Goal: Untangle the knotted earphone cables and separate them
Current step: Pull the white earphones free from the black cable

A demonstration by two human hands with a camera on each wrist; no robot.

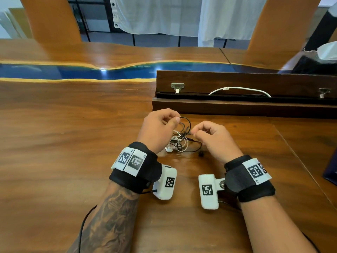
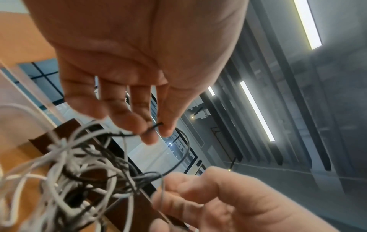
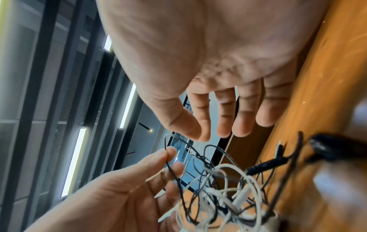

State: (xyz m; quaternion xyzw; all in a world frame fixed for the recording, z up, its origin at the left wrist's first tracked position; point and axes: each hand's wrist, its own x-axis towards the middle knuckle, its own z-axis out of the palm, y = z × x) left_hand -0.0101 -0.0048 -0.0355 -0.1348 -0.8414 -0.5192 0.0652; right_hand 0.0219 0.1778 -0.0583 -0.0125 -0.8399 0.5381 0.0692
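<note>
Two hands work above the brown wooden table [image 1: 73,143]: the left hand [image 1: 160,128] pinches a thin black earphone cable [image 1: 187,123] loop, and the right hand [image 1: 213,137] pinches a strand beside it — the knotted black-and-white earphone tangle [image 1: 179,141] hangs between and below them, resting on the tabletop.

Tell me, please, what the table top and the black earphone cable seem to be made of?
Table top: looks like varnished wood, with visible grain, a glossy sheen and a blue, probably resin, strip. Black earphone cable: seems thin rubbery plastic sheathing, matte and limp, looping between the left hand and right hand.
</note>
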